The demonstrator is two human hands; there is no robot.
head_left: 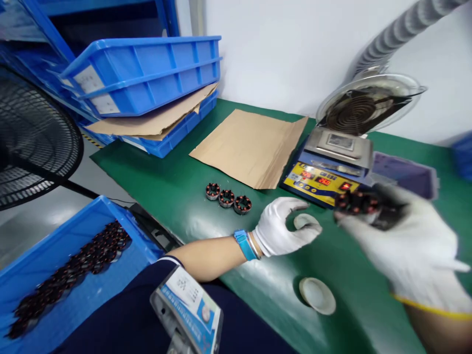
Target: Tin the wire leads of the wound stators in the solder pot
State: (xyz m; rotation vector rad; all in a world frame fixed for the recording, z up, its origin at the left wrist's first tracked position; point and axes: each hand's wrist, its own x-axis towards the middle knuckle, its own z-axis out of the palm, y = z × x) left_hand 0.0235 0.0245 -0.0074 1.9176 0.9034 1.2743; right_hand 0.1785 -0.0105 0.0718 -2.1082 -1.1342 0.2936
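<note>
Green tabletop [173, 172] — white wall [273, 54] behind.

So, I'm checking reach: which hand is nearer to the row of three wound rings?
Left. The left hand is beside the row of three wound rings, not touching; the right hand is farther right, holding dark parts.

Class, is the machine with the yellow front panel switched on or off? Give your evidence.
On: the machine shows glowing red digits on its panel, and its red switch appears lit.
</note>
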